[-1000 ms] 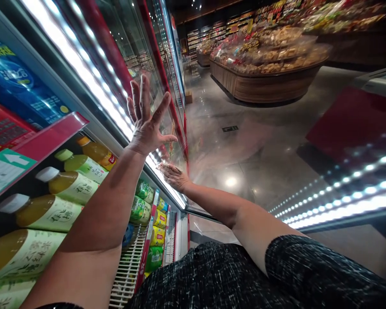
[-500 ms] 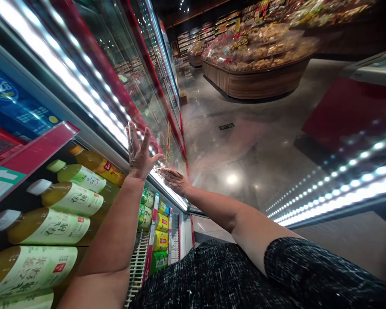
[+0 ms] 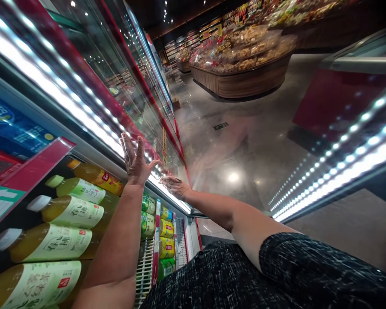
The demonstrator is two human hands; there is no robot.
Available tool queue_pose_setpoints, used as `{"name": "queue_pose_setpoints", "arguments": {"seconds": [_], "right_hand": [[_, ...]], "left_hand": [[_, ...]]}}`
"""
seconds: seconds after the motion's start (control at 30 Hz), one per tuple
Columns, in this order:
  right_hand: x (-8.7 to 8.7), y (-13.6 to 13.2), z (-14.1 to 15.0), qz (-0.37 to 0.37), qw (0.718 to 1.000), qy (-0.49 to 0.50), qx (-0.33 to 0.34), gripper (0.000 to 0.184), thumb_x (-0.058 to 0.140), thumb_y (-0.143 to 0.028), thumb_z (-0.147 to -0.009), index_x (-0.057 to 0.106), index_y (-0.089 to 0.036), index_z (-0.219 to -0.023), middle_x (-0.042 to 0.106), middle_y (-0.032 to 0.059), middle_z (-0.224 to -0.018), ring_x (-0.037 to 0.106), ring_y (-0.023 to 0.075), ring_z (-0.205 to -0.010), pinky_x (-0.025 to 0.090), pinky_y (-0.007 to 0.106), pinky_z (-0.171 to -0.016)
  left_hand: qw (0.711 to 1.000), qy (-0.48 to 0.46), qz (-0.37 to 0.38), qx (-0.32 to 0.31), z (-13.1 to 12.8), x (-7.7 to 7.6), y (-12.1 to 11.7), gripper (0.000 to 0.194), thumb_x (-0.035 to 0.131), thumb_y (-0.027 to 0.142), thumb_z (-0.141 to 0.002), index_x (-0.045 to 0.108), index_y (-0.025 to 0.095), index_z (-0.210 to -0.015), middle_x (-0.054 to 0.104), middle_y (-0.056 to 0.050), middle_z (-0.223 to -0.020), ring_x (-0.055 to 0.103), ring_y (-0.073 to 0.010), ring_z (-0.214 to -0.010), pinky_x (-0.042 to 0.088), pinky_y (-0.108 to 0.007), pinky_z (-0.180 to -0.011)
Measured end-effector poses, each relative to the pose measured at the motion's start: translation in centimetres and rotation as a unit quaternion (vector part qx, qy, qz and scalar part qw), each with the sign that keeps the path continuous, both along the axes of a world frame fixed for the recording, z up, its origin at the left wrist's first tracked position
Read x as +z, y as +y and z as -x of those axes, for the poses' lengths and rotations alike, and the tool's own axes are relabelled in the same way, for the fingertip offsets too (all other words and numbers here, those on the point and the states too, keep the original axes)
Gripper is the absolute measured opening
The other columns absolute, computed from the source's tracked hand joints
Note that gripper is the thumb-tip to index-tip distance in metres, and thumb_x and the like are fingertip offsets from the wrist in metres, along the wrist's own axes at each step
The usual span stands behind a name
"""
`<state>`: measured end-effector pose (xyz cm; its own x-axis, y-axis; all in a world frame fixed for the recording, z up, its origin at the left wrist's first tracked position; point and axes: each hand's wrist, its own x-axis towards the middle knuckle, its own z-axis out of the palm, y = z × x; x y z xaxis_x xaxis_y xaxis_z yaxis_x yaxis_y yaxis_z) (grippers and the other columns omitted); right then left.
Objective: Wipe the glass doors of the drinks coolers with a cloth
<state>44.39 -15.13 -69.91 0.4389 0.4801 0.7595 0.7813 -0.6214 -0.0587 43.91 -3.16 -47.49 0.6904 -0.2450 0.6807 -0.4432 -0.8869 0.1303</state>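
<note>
With fingers spread, my left hand (image 3: 135, 162) is raised at the bright light strip (image 3: 93, 126) along the cooler's edge. It holds nothing; whether it touches the strip, I cannot tell. My right hand (image 3: 176, 186) is nearly flat beside the strip's lower end, fingers stretched towards the left hand. Nothing shows in it either. Drink bottles with pale green labels (image 3: 59, 241) and an orange drink bottle (image 3: 98, 176) lie across the view left of my left forearm. Partly behind that forearm, green-labelled bottles (image 3: 148, 223) show on the shelf.
A glass door with red edging (image 3: 141, 81) rises beyond the hands. Blue packs (image 3: 16, 124) sit on the shelf at left, behind a pink price rail (image 3: 46, 165). Yellow packs (image 3: 166, 238) stand lower down. A wooden display stand (image 3: 241, 83) heaped with bagged goods is across the floor.
The view has shifted slightly, so the bottles and both hands appear a little lower and the display stand farther left. Both hands keep nearly the same pose by the light strip.
</note>
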Motion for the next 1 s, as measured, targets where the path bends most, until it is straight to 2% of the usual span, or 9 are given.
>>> {"name": "queue_pose_setpoints", "arguments": {"seconds": [0.1, 0.2, 0.3, 0.37, 0.57, 0.73, 0.87, 0.93, 1.0], "right_hand": [[0.7, -2.2, 0.6, 0.001, 1.0, -0.011, -0.01, 0.045, 0.034, -0.019, -0.107, 0.053, -0.018, -0.148, 0.056, 0.0011, -0.153, 0.043, 0.0078, -0.148, 0.029, 0.026, -0.127], [1.1, -5.3, 1.4, 0.005, 1.0, -0.02, -0.02, 0.05, 0.041, -0.023, -0.107, 0.04, -0.018, -0.157, 0.046, 0.0006, -0.16, 0.038, 0.013, -0.152, 0.031, 0.034, -0.129], [0.9, -7.2, 2.3, 0.03, 0.999, -0.03, -0.006, 0.046, 0.04, -0.021, -0.107, 0.048, -0.02, -0.152, 0.055, -0.003, -0.153, 0.049, 0.0103, -0.144, 0.04, 0.029, -0.122], [0.9, -7.8, 2.6, 0.04, 0.999, -0.032, -0.007, 0.044, 0.039, -0.021, -0.107, 0.051, -0.021, -0.15, 0.059, -0.0041, -0.15, 0.053, 0.0099, -0.141, 0.042, 0.028, -0.119], [2.3, -10.0, 3.0, 0.028, 0.997, -0.043, -0.053, 0.055, 0.046, -0.025, -0.106, 0.036, -0.023, -0.16, 0.047, -0.002, -0.159, 0.035, 0.013, -0.154, 0.031, 0.034, -0.128], [2.9, -12.5, 3.9, 0.062, 0.997, -0.025, -0.028, 0.052, 0.047, -0.023, -0.106, 0.041, -0.025, -0.157, 0.056, -0.0016, -0.153, 0.044, 0.0088, -0.148, 0.033, 0.029, -0.125], [4.1, -14.3, 4.5, 0.054, 0.995, -0.04, -0.074, 0.053, 0.046, -0.02, -0.105, 0.04, -0.024, -0.158, 0.049, -0.0005, -0.158, 0.034, 0.0147, -0.155, 0.025, 0.036, -0.13], [4.0, -14.9, 4.7, 0.065, 0.993, -0.052, -0.078, 0.051, 0.045, -0.019, -0.105, 0.043, -0.024, -0.156, 0.049, -0.0013, -0.158, 0.034, 0.0146, -0.154, 0.024, 0.035, -0.13], [3.4, -15.2, 4.8, 0.085, 0.993, -0.054, -0.062, 0.047, 0.043, -0.021, -0.106, 0.049, -0.024, -0.152, 0.055, -0.0017, -0.153, 0.042, 0.0113, -0.149, 0.03, 0.031, -0.127]], "left_hand": [[1.0, 0.0, -0.014, 0.01, -0.1, -0.1, 0.1, 0.114, 0.092, 0.03, -0.067, 0.028, 0.031, -0.162, 0.0, -0.013, -0.174, -0.016, -0.0327, -0.159, 0.006, -0.061, -0.129], [1.0, 0.006, -0.016, 0.019, -0.3, -0.2, 0.1, 0.118, 0.092, 0.031, -0.066, 0.025, 0.03, -0.163, -0.005, -0.013, -0.174, -0.019, -0.0323, -0.158, 0.005, -0.06, -0.129], [1.0, 0.007, -0.016, 0.016, -0.4, -0.4, 0.2, 0.12, 0.093, 0.031, -0.066, 0.023, 0.029, -0.163, -0.01, -0.013, -0.174, -0.022, -0.0322, -0.157, 0.004, -0.06, -0.129], [1.0, 0.001, -0.021, 0.009, -0.5, -0.4, 0.3, 0.119, 0.092, 0.033, -0.066, 0.023, 0.027, -0.163, -0.013, -0.014, -0.173, -0.024, -0.0323, -0.156, 0.004, -0.06, -0.129], [0.999, -0.015, -0.032, -0.006, -0.5, -0.4, 0.4, 0.117, 0.09, 0.038, -0.069, 0.022, 0.026, -0.163, -0.018, -0.014, -0.172, -0.025, -0.0317, -0.156, 0.004, -0.059, -0.13], [1.0, -0.006, -0.027, -0.003, -0.5, -0.4, 0.3, 0.117, 0.09, 0.039, -0.07, 0.021, 0.025, -0.163, -0.016, -0.014, -0.172, -0.024, -0.0326, -0.156, 0.007, -0.058, -0.13], [0.999, -0.01, -0.033, -0.006, -0.7, -0.4, 0.4, 0.115, 0.088, 0.042, -0.072, 0.021, 0.024, -0.164, -0.015, -0.014, -0.173, -0.021, -0.034, -0.157, 0.007, -0.059, -0.13], [0.999, -0.008, -0.034, -0.01, -0.9, -0.4, 0.6, 0.114, 0.086, 0.045, -0.073, 0.021, 0.023, -0.164, -0.014, -0.015, -0.173, -0.021, -0.0343, -0.158, 0.007, -0.06, -0.13], [0.999, 0.001, -0.036, -0.013, -1.0, -0.4, 0.8, 0.113, 0.085, 0.047, -0.074, 0.021, 0.023, -0.164, -0.012, -0.016, -0.173, -0.02, -0.0349, -0.158, 0.009, -0.062, -0.129]]}}
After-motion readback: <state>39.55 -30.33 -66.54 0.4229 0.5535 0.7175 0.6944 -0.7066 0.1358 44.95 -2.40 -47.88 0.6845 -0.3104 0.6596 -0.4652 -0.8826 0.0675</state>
